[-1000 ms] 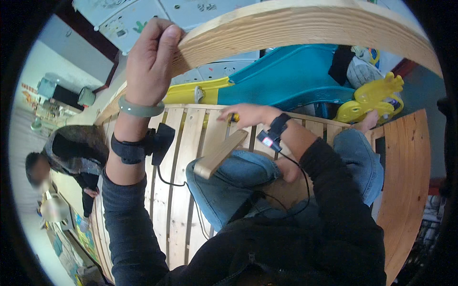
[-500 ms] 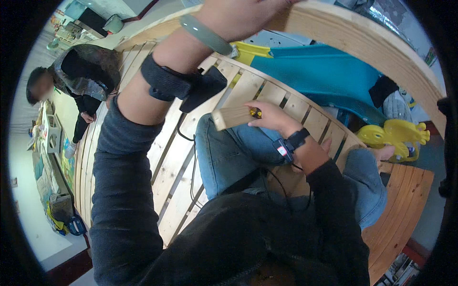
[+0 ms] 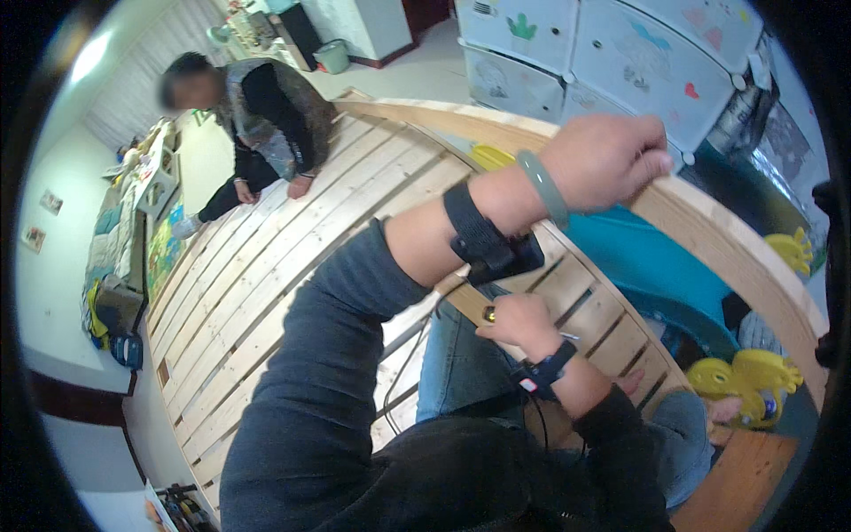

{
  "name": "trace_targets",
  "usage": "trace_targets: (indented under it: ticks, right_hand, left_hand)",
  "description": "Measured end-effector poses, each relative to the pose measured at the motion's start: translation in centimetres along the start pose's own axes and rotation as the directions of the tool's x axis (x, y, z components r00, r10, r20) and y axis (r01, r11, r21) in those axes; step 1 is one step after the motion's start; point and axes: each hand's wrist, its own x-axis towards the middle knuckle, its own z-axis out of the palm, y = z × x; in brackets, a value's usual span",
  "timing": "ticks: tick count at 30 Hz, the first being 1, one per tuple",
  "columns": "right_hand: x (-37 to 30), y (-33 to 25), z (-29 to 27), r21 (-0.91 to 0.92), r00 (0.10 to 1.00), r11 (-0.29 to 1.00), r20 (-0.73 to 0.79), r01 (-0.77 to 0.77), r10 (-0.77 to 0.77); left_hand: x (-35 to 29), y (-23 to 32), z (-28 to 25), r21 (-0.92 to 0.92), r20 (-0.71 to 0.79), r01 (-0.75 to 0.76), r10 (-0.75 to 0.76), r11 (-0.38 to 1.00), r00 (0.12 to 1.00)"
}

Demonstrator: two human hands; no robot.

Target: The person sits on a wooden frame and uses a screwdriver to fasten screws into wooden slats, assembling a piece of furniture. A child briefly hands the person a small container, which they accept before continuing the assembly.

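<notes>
The big wooden bed frame (image 3: 266, 293) has its slats lying in rows, so that part looks done. A white cabinet (image 3: 660, 53) stands on the far side, to the right, and a blue-green slide (image 3: 665, 266) is just past the bed's right side. Another person (image 3: 275, 115) is at the far left edge, well apart from the work. A long wooden rail (image 3: 718, 226) runs above the right side; I cannot see if it is fixed on. A brown board (image 3: 749, 479) is at the near right, by a yellow plastic toy (image 3: 740, 377). The left hand (image 3: 612, 160) bends over the rail's top, but its fingertips are hidden, so I cannot tell how tight it is. The right hand (image 3: 523, 319) is closed around a screwdriver (image 3: 489, 314). A short wood block (image 3: 465, 301) is at its left and looks loose, so that bit seems not done. The left arm hides some of the block.
</notes>
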Motion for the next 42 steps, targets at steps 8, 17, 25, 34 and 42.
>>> trace_targets:
  ticks: [8, 17, 25, 34, 42]
  right_hand:
    - [5.0, -4.9, -0.1, 0.111, 0.998, 0.994, -0.068, 0.023, -0.016]
    - [-4.7, -1.3, 1.2, 0.457, 0.983, 0.876, -0.026, -0.153, 0.184]
    - [-19.3, 1.6, -9.7, 0.298, 0.957, 0.942, -0.191, -0.154, 0.217]
    - [-20.7, 7.4, -13.0, -0.215, 0.893, 0.903, 0.181, -0.372, 0.411]
    - [-20.4, 7.3, -12.8, -0.149, 0.944, 0.945, 0.118, -0.29, 0.309]
  left_hand:
    - [-6.2, 1.9, 2.3, -0.033, 0.109, 0.114, -0.11, 0.993, 0.988]
    - [-10.5, 1.1, 6.7, -0.116, 0.158, 0.157, -0.138, 0.981, 0.978]
    - [-12.0, -0.4, 10.0, -0.084, 0.244, 0.208, -0.182, 0.975, 0.952]
    - [-14.5, 0.7, 9.8, 0.001, 0.236, 0.246, -0.239, 0.969, 0.942]
    - [-19.9, 3.9, 10.5, -0.32, -0.286, 0.439, -0.528, 0.839, 0.8]
